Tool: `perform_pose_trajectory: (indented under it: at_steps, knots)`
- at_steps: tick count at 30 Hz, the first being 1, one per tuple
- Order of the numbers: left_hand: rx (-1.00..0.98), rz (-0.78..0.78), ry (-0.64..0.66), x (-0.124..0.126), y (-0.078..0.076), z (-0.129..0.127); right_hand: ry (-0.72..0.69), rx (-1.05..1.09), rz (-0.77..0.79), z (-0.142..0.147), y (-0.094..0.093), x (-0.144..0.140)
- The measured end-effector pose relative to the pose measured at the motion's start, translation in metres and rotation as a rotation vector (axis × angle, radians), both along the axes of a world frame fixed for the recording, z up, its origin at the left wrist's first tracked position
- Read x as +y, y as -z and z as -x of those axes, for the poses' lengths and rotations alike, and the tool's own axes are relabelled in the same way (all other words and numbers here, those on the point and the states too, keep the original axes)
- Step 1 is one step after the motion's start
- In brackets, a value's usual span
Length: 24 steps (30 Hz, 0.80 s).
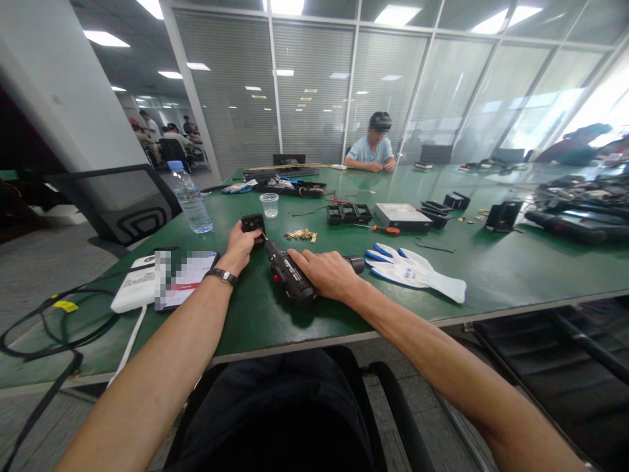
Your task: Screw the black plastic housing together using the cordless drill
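Hands both busy on the green worktop (275,314). Right hand (327,272) wrapped around a black electric screwdriver (289,275), which lies low with its bit aimed at a small black part (253,224). Left hand (240,246) clamps that part against the worktop; fingers cover its near side, so I can't tell what the bit tip meets. Screwdriver's rear end pokes out past the right hand; the palm hides its middle. Pile of small brass bits (301,234) just beyond the tool, too small to identify. Clear plastic cup (269,204) behind the part, water bottle (191,200) to the left. White and blue gloves (417,270) lie right of the right hand. Phone (184,278) near the left wrist, screen blurred out.
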<state>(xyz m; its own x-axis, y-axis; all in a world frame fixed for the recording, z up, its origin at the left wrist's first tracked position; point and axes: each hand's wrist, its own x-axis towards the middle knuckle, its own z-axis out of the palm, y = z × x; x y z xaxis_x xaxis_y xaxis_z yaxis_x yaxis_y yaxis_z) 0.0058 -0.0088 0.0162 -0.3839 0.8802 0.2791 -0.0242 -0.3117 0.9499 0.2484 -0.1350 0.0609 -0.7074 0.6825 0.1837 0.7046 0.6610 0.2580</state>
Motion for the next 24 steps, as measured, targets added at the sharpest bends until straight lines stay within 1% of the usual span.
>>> perform_pose_trajectory:
  at_steps: [10, 20, 24]
  knots:
    - [0.004, 0.005, -0.001, 0.003, 0.002, 0.002, 0.008, -0.013, -0.002, 0.0004, 0.0, 0.0002]
    - [-0.012, 0.011, -0.01, 0.001, 0.0001, 0.0, 0.023, -0.021, 0.003, 0.0009, -0.0004, -0.0004]
    - [-0.003, 0.002, -0.013, 0.0015, 0.0008, 0.0007, 0.006, 0.002, -0.006, 0.0006, -0.0002, 0.0004]
